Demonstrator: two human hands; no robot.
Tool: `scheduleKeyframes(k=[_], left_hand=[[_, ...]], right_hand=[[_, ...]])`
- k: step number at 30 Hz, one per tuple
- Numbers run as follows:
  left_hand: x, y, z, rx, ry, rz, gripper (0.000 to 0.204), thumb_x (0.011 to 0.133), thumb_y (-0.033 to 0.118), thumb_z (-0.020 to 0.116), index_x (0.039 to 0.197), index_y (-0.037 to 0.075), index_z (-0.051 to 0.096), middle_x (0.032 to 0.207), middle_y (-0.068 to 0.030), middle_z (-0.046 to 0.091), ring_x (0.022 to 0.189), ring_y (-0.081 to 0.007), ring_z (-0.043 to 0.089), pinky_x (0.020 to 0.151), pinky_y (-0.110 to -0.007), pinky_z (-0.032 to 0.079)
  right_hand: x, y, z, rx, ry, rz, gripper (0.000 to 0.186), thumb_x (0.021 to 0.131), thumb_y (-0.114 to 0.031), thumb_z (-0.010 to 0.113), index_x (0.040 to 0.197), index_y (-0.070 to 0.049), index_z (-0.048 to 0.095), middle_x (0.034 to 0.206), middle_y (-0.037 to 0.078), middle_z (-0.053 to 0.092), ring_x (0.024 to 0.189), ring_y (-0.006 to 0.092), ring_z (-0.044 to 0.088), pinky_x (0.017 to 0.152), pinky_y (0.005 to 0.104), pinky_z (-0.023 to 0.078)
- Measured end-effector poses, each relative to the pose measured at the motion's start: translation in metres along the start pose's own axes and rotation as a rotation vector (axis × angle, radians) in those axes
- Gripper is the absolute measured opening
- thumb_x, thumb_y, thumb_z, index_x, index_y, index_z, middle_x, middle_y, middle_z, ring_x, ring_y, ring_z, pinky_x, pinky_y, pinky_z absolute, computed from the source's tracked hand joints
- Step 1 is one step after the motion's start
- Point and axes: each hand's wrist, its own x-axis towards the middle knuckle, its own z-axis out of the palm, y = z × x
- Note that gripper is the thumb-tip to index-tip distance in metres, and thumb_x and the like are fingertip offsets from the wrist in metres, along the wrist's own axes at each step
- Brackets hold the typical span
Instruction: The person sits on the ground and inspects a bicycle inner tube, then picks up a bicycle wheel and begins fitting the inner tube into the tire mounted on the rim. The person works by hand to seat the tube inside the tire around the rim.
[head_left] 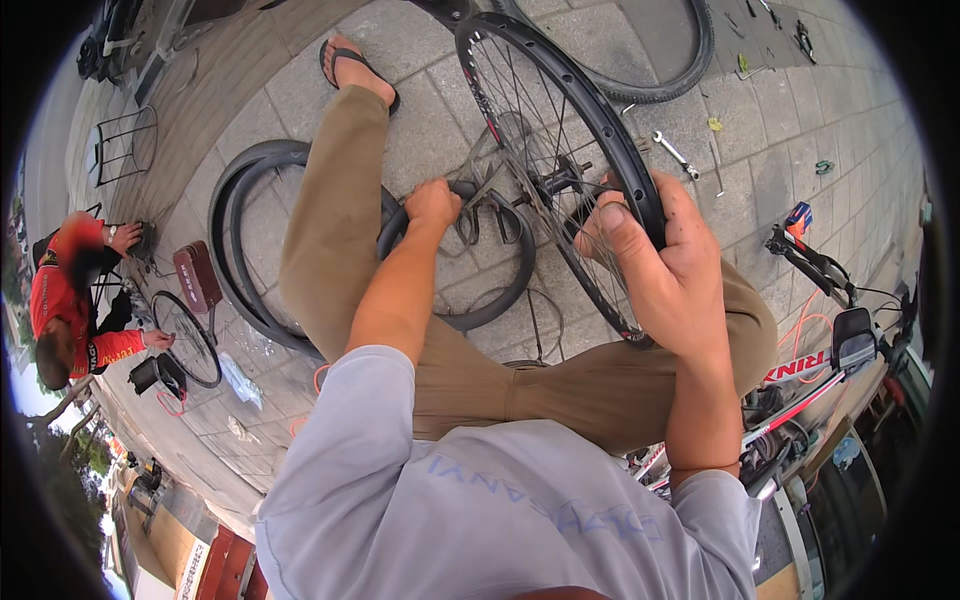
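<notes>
My right hand (655, 260) grips the rim of a spoked bicycle wheel (585, 92), thumb on one side and fingers round the other. The wheel stands tilted between my legs, its hub (562, 178) facing right; no tire covers the black rim. My left hand (433, 204) is closed round a black inner tube (522, 278), which loops below the hand and beside the wheel. Part of the tube is hidden by my left forearm and leg. Left of my leg, a black tire (222, 235) lies on the paving.
Another tire (690, 75) lies at the far right, with a wrench (675, 155) nearer. A bicycle frame (800, 400) lies at the right. At the left, a person in red (65, 290) touches a small wheel (190, 340) beside a brown case (197, 277).
</notes>
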Motion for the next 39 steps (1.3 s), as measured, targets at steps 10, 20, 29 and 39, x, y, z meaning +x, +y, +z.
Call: scheduleKeyframes(k=[10, 20, 29, 39], left_hand=[[-0.073, 0.016, -0.089, -1.510, -0.019, -0.212, 0.016, 0.090, 0.016, 0.064, 0.094, 0.001, 0.063, 0.086, -0.0101, 0.066, 0.073, -0.0215, 0.063, 0.061, -0.043, 0.056], [-0.182, 0.087, -0.164, -2.112, -0.383, 0.481, 0.023, 0.106, 0.030, 0.065, 0.111, 0.008, 0.066, 0.102, -0.0062, 0.068, 0.100, -0.0256, 0.071, 0.081, -0.043, 0.060], [-0.236, 0.107, -0.164, -1.975, -0.513, 0.510, 0.027, 0.100, 0.036, 0.074, 0.108, 0.011, 0.066, 0.088, -0.0017, 0.067, 0.083, -0.0222, 0.069, 0.069, -0.037, 0.058], [-0.271, 0.128, -0.152, -1.774, -0.366, 0.611, 0.018, 0.095, 0.015, 0.079, 0.102, 0.003, 0.068, 0.085, -0.0025, 0.066, 0.073, -0.0135, 0.065, 0.066, -0.028, 0.057]], right_hand=[[-0.020, 0.002, 0.000, -0.082, 0.032, -0.063, 0.046, 0.102, -0.035, 0.069, 0.126, 0.004, 0.064, 0.085, 0.015, 0.071, 0.081, 0.0217, 0.067, 0.080, 0.0348, 0.053], [-0.090, 0.077, 0.004, -0.275, 0.198, -0.462, 0.042, 0.102, -0.027, 0.068, 0.130, 0.003, 0.060, 0.088, 0.020, 0.073, 0.089, 0.0387, 0.071, 0.083, 0.0513, 0.053], [-0.165, 0.064, -0.034, -0.789, -0.179, -0.263, 0.068, 0.093, -0.017, 0.069, 0.150, 0.007, 0.040, 0.121, 0.033, 0.065, 0.110, 0.0529, 0.063, 0.095, 0.0571, 0.049], [-0.162, 0.041, -0.037, -0.927, -0.252, 0.027, 0.058, 0.097, -0.024, 0.069, 0.145, 0.003, 0.050, 0.147, 0.033, 0.053, 0.127, 0.0464, 0.060, 0.104, 0.0513, 0.049]])
